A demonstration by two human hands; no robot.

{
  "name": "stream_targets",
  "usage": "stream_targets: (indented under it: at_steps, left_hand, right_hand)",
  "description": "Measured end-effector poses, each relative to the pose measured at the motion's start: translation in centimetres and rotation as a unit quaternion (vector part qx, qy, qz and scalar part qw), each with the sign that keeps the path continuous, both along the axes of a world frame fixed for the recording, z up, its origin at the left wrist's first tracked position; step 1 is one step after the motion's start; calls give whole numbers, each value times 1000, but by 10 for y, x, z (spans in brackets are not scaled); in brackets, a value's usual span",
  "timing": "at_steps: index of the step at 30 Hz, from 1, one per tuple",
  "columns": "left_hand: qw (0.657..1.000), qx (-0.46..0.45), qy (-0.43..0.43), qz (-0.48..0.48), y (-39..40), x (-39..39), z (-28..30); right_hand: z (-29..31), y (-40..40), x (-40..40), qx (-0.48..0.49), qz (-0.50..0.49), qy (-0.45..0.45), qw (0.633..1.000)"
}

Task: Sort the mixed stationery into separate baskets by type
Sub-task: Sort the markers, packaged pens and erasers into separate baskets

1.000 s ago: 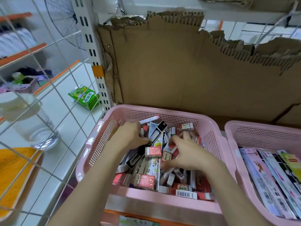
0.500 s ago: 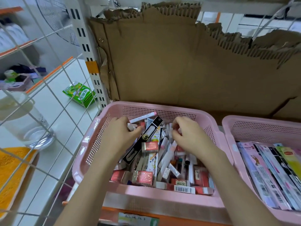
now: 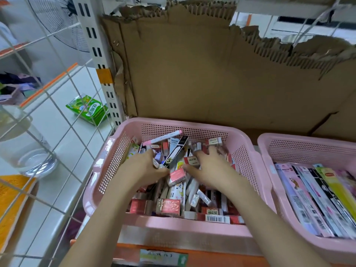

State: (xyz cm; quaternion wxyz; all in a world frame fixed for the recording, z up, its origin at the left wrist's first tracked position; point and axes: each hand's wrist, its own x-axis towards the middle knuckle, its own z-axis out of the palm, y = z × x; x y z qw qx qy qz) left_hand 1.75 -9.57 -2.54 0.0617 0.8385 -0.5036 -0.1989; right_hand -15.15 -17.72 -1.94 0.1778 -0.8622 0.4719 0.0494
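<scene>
So we've got two pale pink baskets, the left one (image 3: 107, 170) and the right one (image 3: 269, 151), both with that little grid-hole pattern in the walls. The left is a jumble of coral-red and white eraser boxes (image 3: 169, 206), a black box with a yellow "5" (image 3: 176, 154) and a white pen with pink ends (image 3: 162, 138). The right holds pink, black and yellow-green packs (image 3: 316, 197). Behind is plain brown cardboard (image 3: 212, 74), plus a green carton (image 3: 87, 108) on white tiles.

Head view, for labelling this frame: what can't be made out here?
- Whether the left hand or right hand holds anything: fingertips buried in the stationery pile.
- Lower layers of the mixed basket: covered by top items.
- The right basket: cut off by the frame edge.
- Shelf label: too blurred.
</scene>
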Motion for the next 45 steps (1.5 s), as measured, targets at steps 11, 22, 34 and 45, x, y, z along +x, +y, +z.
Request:
stream_targets:
  at_steps: [11, 22, 34, 45]
  left_hand:
    - [1000, -6, -25, -11, 5, -1, -3]
    - [999, -22, -33, 23, 11, -2, -8]
    - [994, -78, 59, 46, 12, -9, -1]
    - [972, -201, 102, 69, 14, -8, 0]
  right_hand:
    - [-2, 16, -19, 15, -54, -100, 993]
    - [0, 21, -24, -19, -122, -166, 978]
    - [-9, 31, -6, 82, -122, -129, 981]
    - [-3, 27, 15, 64, -47, -51, 996]
